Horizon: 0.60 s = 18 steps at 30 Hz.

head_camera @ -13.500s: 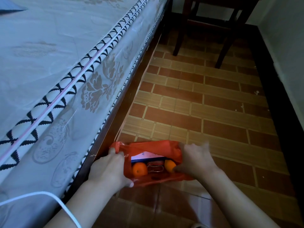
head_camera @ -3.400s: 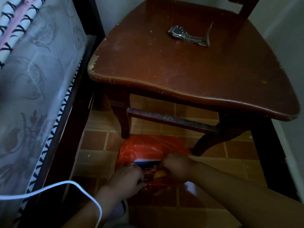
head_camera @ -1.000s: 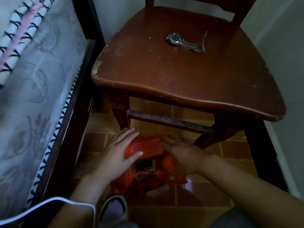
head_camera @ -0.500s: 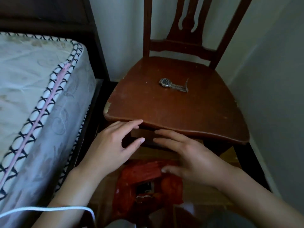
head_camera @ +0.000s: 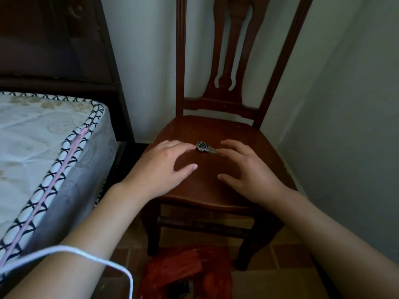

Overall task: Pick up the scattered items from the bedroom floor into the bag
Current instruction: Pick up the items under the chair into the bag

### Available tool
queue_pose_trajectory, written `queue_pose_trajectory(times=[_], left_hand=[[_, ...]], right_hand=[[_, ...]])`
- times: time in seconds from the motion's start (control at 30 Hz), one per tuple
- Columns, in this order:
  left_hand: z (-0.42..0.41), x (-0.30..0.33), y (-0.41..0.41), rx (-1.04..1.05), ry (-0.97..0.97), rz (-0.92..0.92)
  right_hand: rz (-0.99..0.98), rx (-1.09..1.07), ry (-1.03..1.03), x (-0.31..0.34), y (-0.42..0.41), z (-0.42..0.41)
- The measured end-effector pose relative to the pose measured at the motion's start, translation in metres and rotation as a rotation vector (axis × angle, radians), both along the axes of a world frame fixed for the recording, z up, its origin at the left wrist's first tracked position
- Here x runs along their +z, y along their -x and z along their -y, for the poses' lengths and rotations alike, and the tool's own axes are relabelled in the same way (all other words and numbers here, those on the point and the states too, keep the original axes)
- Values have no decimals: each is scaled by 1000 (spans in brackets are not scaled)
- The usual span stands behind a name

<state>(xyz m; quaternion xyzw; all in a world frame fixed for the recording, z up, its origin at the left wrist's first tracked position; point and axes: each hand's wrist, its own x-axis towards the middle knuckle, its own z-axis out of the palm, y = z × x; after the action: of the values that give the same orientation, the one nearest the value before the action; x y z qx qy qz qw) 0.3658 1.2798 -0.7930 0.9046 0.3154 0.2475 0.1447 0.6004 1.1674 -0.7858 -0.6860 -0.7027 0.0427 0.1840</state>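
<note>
Left hand (head_camera: 160, 169), right hand (head_camera: 248, 169) spread open, flanking watch (head_camera: 205, 147) on chair (head_camera: 233, 134).

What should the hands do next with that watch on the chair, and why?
Probably the right hand should pinch the watch by its metal band and lift it. Both hands are open and empty over the chair seat. The right fingertips sit beside the band, while the left hand is just short of the watch face. The red bag waits on the floor below.

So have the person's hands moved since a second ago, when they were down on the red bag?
Yes. Both the left hand and right hand have risen from the red bag to above the chair seat, flanking the watch.
</note>
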Motion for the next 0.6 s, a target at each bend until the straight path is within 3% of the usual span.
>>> queue_pose_trajectory(times=[0.27,0.6], left_hand=[[-31,-33,-37,3,-34,-100],[-21,-57,-36,19,17,-19]], right_hand=[[37,-139,190,-21,-17,-59],[-1,-223,106,-28,-26,-68]])
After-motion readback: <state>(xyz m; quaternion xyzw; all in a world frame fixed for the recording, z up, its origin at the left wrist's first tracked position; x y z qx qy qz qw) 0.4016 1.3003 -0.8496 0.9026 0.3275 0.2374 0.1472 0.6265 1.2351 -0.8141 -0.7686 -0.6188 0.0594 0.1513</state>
